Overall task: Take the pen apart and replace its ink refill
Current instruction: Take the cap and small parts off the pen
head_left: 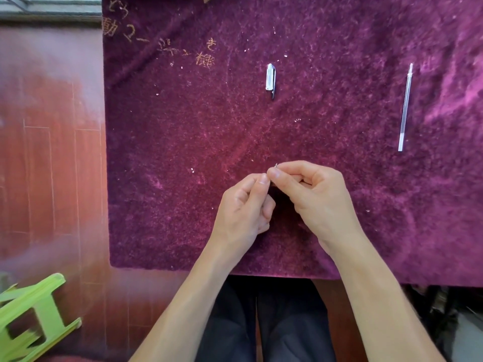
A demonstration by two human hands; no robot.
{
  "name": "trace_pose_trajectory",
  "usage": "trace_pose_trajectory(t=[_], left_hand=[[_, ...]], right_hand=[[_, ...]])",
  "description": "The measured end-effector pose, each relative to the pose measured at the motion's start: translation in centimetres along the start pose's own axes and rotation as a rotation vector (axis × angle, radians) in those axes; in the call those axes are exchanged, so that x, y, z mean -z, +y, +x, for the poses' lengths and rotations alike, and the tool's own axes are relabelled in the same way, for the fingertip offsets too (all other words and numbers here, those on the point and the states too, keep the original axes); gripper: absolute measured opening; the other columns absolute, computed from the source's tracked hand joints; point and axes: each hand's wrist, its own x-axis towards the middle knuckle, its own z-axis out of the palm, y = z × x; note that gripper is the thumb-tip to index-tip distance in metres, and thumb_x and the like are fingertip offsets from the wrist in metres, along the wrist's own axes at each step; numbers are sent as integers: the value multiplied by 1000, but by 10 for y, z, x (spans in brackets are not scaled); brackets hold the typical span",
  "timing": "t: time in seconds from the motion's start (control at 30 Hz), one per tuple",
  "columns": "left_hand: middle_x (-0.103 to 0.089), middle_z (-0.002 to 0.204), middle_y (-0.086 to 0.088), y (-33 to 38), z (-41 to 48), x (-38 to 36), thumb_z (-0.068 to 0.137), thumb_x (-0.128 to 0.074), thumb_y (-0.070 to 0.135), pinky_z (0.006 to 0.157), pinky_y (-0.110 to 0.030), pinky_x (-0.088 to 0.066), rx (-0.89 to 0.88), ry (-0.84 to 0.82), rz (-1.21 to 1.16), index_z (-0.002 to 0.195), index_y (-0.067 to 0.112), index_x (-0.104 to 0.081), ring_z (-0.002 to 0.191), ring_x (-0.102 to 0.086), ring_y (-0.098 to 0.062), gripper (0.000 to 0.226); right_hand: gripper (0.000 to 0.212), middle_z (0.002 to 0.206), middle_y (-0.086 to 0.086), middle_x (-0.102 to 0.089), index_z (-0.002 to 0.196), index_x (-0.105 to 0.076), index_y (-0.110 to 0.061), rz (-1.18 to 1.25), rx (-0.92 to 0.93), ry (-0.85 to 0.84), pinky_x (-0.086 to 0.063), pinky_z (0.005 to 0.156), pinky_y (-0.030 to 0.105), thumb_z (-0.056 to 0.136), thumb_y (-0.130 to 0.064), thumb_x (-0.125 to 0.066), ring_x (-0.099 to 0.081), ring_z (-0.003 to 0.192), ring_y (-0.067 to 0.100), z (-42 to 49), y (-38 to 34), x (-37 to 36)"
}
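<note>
Both hands met low over the purple cloth [183, 152], forearms reaching in from six o'clock. The left hand [244, 205] was curled, thumb and forefinger pinched toward the right hand [311, 189], whose fingers were folded around something mostly hidden; only a tiny metal tip [276, 165] poked out at twelve o'clock of its thumb. What the left hand gripped, I could not tell. The pen cap [270, 77] lay at twelve o'clock from the hands, well apart. A thin ink refill [405, 108] lay toward two o'clock.
</note>
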Motion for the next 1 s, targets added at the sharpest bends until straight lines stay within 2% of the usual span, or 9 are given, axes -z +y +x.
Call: trace_pose_trajectory(t=[0.13, 0.23, 0.33, 0.57, 0.67, 0.77, 0.87, 0.97, 1.0], left_hand=[[-63, 64, -5, -1, -2, 1, 106, -54, 35, 43, -26, -41, -15, -25, 35, 114, 15, -70, 44, -46, -8, 27], [-63, 65, -7, -3, -1, 3, 104, -57, 32, 41, -22, -33, 5, -27, -3, 109, 9, -66, 42, -40, -6, 25], [-59, 62, -5, -2, -2, 2, 106, -55, 28, 42, -17, -33, -24, -14, 45, 105, 10, -67, 43, -39, -3, 23], [-44, 58, 2, 1, -5, -3, 107, -53, 29, 41, -18, -29, -55, 25, 161, 99, 14, -69, 46, -33, -5, 23], [-48, 57, 15, 1, -6, -4, 108, -52, 28, 44, -12, -33, -67, 27, 182, 99, 16, -70, 45, -36, 0, 23], [-44, 57, 12, 1, -6, -4, 109, -50, 29, 44, -18, -31, -67, 38, 210, 98, 21, -71, 46, -34, -3, 25], [-42, 58, 9, 0, -6, -6, 109, -49, 27, 43, -18, -29, -78, 56, 206, 99, 20, -71, 46, -32, -4, 25], [-40, 58, 9, -1, -6, -6, 109, -49, 27, 42, -19, -28, -90, 57, 218, 103, 18, -72, 47, -30, -6, 26], [-40, 58, 8, -1, -6, -7, 109, -49, 27, 42, -18, -29, -93, 56, 218, 102, 19, -72, 47, -30, -6, 26]], right_hand=[[11, 85, 6, -78, 95, -85, -26, 30, -4, 37, -45, 54, 8, 92, -36, -83, -58, 58, -6, 2, 3, 4], [9, 77, 2, -78, 93, -85, -24, 46, 25, 40, -44, 52, 5, 93, -33, -82, -57, 52, -7, 4, 5, 4], [8, 73, -8, -79, 94, -85, -20, 91, 37, 11, -44, 51, 4, 96, -27, -80, -60, 51, -7, 5, 7, 5], [10, 66, -12, -74, 97, -85, -15, 174, 37, -58, -45, 51, 4, 100, -17, -76, -61, 50, -6, 3, 10, 10], [11, 68, -11, -73, 96, -86, -18, 212, 6, -74, -41, 48, 6, 100, -18, -75, -53, 46, -4, 3, 11, 10], [12, 69, -11, -71, 97, -86, -23, 240, -30, -88, -37, 45, 10, 100, -20, -74, -41, 44, -2, 3, 12, 8], [15, 72, -11, -70, 103, -85, -22, 237, -67, -144, -32, 42, 14, 104, -24, -70, -36, 47, 1, 4, 12, 11], [27, 83, 5, -76, 89, -83, -20, 275, -99, -184, -24, 40, 19, 104, -37, -68, -31, 49, 8, 6, 10, 14], [28, 79, 8, -73, 88, -82, -22, 266, -101, -170, -23, 39, 19, 101, -43, -70, -31, 48, 8, 6, 8, 15]])
